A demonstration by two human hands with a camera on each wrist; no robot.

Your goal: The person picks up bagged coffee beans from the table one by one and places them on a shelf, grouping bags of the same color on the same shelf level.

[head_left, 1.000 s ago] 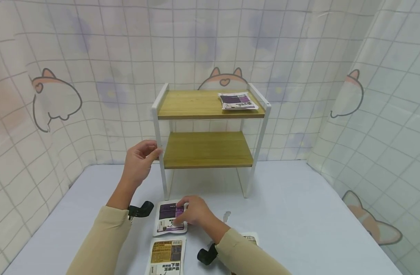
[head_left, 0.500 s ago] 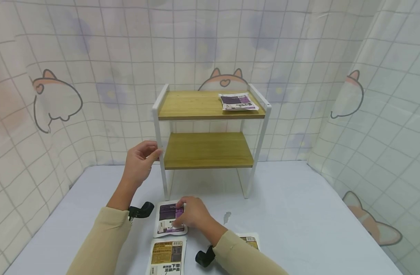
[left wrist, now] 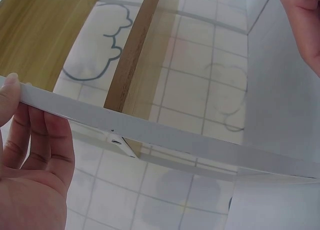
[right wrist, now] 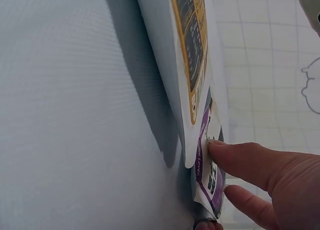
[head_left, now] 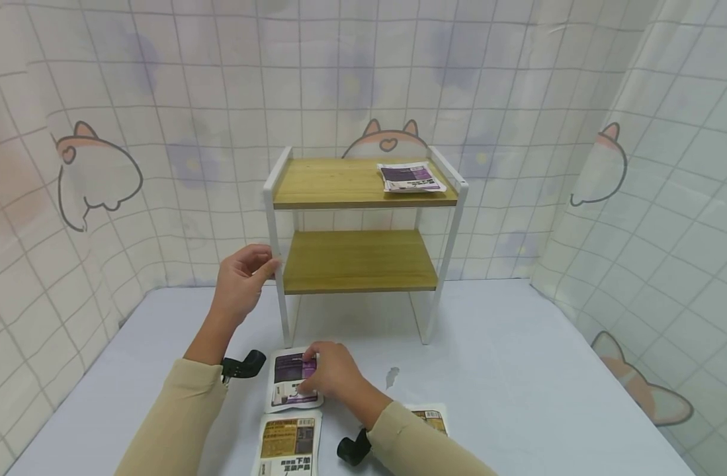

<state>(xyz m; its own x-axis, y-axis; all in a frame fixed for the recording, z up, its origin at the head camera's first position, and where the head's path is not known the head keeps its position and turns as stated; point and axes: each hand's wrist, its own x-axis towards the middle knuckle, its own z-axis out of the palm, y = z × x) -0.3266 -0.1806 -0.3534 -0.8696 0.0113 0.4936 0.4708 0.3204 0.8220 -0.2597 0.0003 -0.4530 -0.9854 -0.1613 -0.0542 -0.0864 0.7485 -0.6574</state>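
My left hand [head_left: 239, 281] grips the white left leg [head_left: 282, 304] of a small two-tier shelf. In the left wrist view, the thumb lies on one side of that white bar [left wrist: 175, 139] and the curled fingers on the other. A flat white-and-purple printed packet [head_left: 284, 378] lies on the table just in front of the shelf. My right hand [head_left: 339, 375] pinches its right side. The right wrist view has the thumb on the face of the purple packet [right wrist: 204, 175] and a fingertip at its lower edge; the other fingertips are partly hidden.
A yellow-and-white packet [head_left: 288, 446] lies directly in front of the purple one. Another yellow packet [head_left: 436, 418] is partly covered by the right sleeve. Purple packets [head_left: 412, 177] lie stacked on the right of the wooden top board [head_left: 333, 178]. A lower board [head_left: 360, 261] spans beneath.
My right wrist and sleeve have shifted very slightly left. The left hand, shelf and packets stay practically where they were.
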